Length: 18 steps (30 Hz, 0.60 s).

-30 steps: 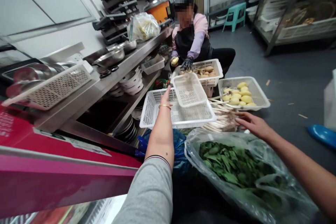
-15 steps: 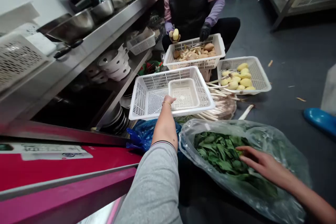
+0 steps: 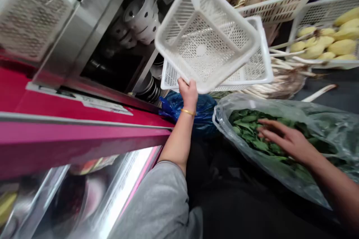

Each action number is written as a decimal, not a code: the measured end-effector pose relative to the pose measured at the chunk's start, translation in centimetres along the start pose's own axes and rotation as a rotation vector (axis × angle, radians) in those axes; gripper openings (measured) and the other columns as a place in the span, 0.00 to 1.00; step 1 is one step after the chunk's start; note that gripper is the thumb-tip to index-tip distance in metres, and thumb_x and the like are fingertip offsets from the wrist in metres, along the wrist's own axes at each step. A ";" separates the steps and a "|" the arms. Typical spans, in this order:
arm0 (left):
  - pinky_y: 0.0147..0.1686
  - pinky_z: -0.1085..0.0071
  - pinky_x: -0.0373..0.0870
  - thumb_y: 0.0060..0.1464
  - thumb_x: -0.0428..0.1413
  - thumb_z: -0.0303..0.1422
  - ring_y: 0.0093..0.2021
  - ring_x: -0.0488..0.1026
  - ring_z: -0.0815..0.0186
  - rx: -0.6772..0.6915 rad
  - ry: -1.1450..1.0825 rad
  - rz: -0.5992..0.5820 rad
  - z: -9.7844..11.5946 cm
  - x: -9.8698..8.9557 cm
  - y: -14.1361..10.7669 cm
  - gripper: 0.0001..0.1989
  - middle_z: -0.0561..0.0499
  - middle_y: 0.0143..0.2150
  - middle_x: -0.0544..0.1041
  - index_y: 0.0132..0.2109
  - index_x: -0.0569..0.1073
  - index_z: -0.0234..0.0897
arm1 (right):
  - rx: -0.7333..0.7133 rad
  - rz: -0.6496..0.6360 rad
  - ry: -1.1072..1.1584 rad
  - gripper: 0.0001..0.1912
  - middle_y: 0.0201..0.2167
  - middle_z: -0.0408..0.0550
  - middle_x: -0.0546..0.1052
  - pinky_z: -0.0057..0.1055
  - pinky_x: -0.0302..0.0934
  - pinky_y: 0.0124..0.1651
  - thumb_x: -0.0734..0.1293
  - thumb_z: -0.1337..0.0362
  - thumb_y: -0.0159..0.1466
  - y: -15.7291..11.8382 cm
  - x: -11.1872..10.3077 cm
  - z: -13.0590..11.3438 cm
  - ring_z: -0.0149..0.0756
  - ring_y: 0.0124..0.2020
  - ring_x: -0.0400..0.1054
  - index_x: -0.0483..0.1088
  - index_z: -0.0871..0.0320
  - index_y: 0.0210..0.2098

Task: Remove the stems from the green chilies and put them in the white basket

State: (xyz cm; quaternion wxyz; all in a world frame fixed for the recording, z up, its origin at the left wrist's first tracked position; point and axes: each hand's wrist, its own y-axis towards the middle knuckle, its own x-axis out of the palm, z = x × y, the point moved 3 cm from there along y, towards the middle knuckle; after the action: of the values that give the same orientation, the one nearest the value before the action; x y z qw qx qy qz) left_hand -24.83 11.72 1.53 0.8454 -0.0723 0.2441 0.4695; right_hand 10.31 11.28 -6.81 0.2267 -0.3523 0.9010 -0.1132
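My left hand point(image 3: 189, 95) grips the near corner of a small white perforated plastic basket point(image 3: 202, 39). That basket is tilted, held up over a larger white basket point(image 3: 265, 59), and hides much of it. My right hand point(image 3: 288, 140), a little blurred, is over dark green leafy vegetables point(image 3: 249, 129) with its fingers stretched out and holding nothing. The leaves lie inside a clear plastic bag point(image 3: 342, 123) whose mouth is spread wide.
Peeled potatoes point(image 3: 342, 47) fill a basket at right; another basket point(image 3: 269, 11) holds unpeeled ones and peelings. Long white-stemmed vegetables point(image 3: 288, 78) and a blue plastic bag point(image 3: 206, 110) lie near the baskets. A steel counter with bowls point(image 3: 143, 18) below and a pink-edged cabinet point(image 3: 84, 138) border the left.
My left hand has lifted the small basket out of the larger one and tilted it. My right hand stays over the leaves. The view has turned downward, and the other person is out of sight.
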 end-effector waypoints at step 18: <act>0.43 0.57 0.74 0.55 0.55 0.39 0.41 0.77 0.53 -0.045 0.547 -0.730 -1.8 -15.3 -18.6 0.15 0.42 0.38 0.79 0.47 0.73 0.37 | 0.118 0.138 -0.067 0.25 0.19 0.48 0.72 0.33 0.67 0.28 0.65 0.59 0.57 8.5 14.2 -5.5 0.40 0.23 0.71 0.68 0.70 0.49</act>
State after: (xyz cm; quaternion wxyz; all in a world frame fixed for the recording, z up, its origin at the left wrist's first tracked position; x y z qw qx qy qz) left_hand -16.73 -10.68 5.32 0.8582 -0.2936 0.4067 0.1095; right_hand -6.52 7.95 -9.70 0.2843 -0.2792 0.9067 -0.1385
